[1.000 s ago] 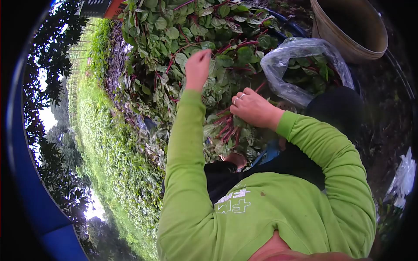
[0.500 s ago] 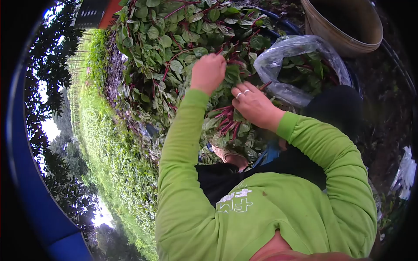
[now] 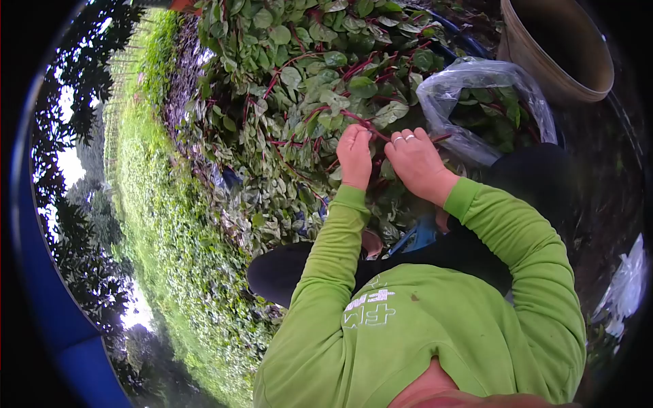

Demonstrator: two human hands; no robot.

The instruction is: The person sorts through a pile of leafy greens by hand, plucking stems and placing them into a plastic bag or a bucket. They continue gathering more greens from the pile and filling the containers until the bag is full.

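Observation:
My left hand (image 3: 354, 158) is closed in a pinch at a red stem of Malabar spinach (image 3: 364, 122), close beside my right hand. Two rings show on my right hand (image 3: 416, 163), whose fingers are wrapped round the same stem; its cut end sticks out to the right. Under and beyond both hands spreads a big heap of Malabar spinach (image 3: 286, 75) with green leaves and red stems. Just right of my right hand, a clear plastic bag (image 3: 435, 102) stands with its mouth open and leafy shoots inside.
A beige bucket (image 3: 554, 51) stands at the upper right on dark soil. A crumpled clear plastic bag (image 3: 622, 282) lies at the right. Near my legs are a blue object (image 3: 418, 234) and part of a pinkish shoe (image 3: 371, 243). Green field growth (image 3: 163, 217) stretches along the left.
My left hand has come down and right, nearer my right hand, onto a stem. The bunch of red stems seen earlier below my right hand is no longer visible. The view has shifted slightly.

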